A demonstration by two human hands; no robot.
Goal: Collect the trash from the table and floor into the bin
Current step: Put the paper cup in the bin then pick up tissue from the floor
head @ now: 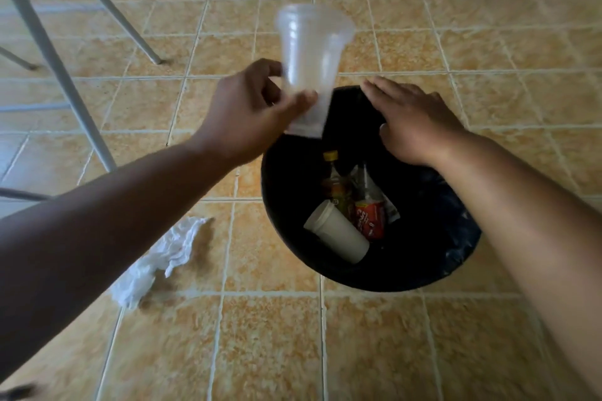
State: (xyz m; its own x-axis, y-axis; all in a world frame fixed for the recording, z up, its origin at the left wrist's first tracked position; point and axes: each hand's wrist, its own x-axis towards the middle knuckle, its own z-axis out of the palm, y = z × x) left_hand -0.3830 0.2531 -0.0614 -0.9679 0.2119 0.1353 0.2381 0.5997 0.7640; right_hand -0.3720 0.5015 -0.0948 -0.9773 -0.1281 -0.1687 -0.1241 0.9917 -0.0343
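My left hand (250, 111) grips a clear plastic cup (311, 55) by its lower part, mouth pointing away, at the far left rim of the black bin (433, 231). My right hand (410, 120) hovers flat over the bin's far side with fingers apart and nothing in it. Inside the bin lie a white paper cup (338, 231), a yellow-capped bottle (335, 185) and a red-labelled bottle (369, 215). A crumpled white tissue (156, 264) lies on the tiled floor left of the bin.
Grey metal table legs (49, 52) stand at the upper left. The bin has a black liner bag. Tan floor tiles (358, 352) spread around it on every side.
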